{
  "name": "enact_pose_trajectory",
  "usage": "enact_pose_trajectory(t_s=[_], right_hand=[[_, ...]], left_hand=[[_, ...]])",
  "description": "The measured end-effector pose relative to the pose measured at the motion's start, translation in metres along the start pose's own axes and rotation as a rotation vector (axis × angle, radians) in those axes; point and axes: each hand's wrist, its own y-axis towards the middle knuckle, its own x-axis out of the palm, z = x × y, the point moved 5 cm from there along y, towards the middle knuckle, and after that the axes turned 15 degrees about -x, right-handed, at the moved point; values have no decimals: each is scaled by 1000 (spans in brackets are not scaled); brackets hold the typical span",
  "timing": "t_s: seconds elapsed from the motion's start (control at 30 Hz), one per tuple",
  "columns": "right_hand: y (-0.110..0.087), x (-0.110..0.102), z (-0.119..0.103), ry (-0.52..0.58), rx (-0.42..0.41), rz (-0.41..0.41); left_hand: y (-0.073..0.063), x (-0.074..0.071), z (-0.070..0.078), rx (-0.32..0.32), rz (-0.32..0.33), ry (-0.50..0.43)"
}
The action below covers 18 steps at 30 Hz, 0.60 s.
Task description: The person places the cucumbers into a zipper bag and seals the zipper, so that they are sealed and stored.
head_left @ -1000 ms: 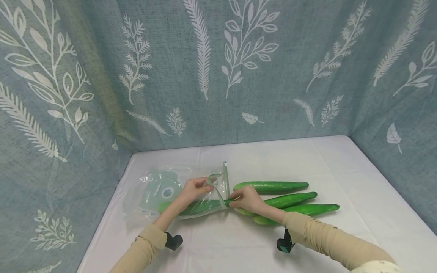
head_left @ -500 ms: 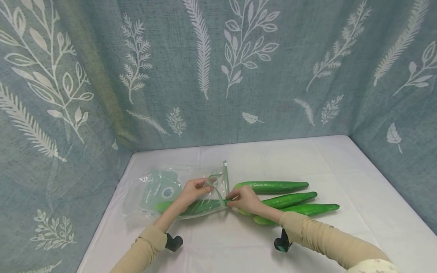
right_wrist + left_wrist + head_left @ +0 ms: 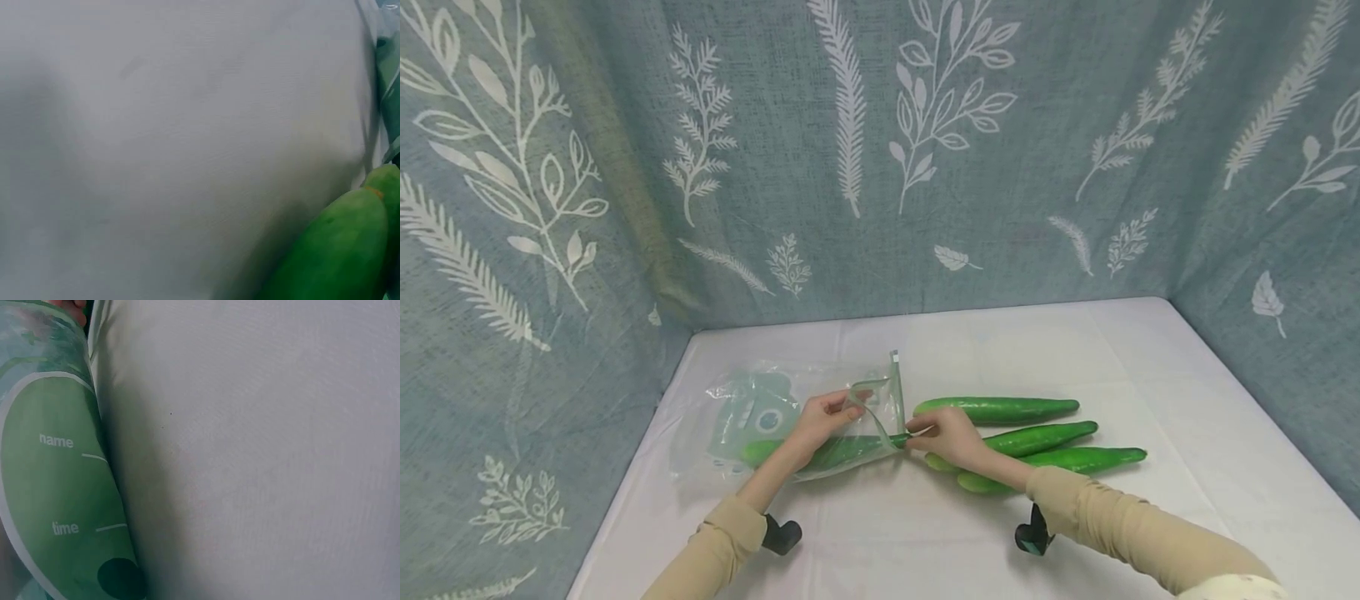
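A clear zip bag (image 3: 808,379) with green trim and a pale green print lies on the left of the table. My left hand (image 3: 820,423) pinches the upper layer near its mouth, which gapes to the right. Inside the bag lies a cucumber (image 3: 850,451), its narrow dark end at the mouth. My right hand (image 3: 949,435) pinches that end between thumb and fingers. In the left wrist view, the bag's printed label (image 3: 59,481) reads "name" and "time". The right wrist view has a cucumber (image 3: 337,250) close up, with the bag's edge (image 3: 389,69) beyond.
Beside and under my right forearm lie three more cucumbers: a far one (image 3: 1000,409), a middle one (image 3: 1045,439) and a near one (image 3: 1082,461). White cloth covers the table (image 3: 880,542). A patterned blue-green curtain (image 3: 880,258) stands behind and at both sides.
The cucumber has slid slightly left, deeper into the bag, over the first half second. Since then my right hand has shifted a little to the right. My left hand stays at the bag's mouth.
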Motion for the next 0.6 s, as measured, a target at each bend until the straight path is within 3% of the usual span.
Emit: enact_pose_trajectory(t_s=[0.23,0.6], right_hand=[[-14,-13,-1,-48,-51,52],[-42,-40,-8,-223,-151,101]], left_hand=[[-2,0,0,11,5,-9],[-3,-2,-2,19,-57,-46]])
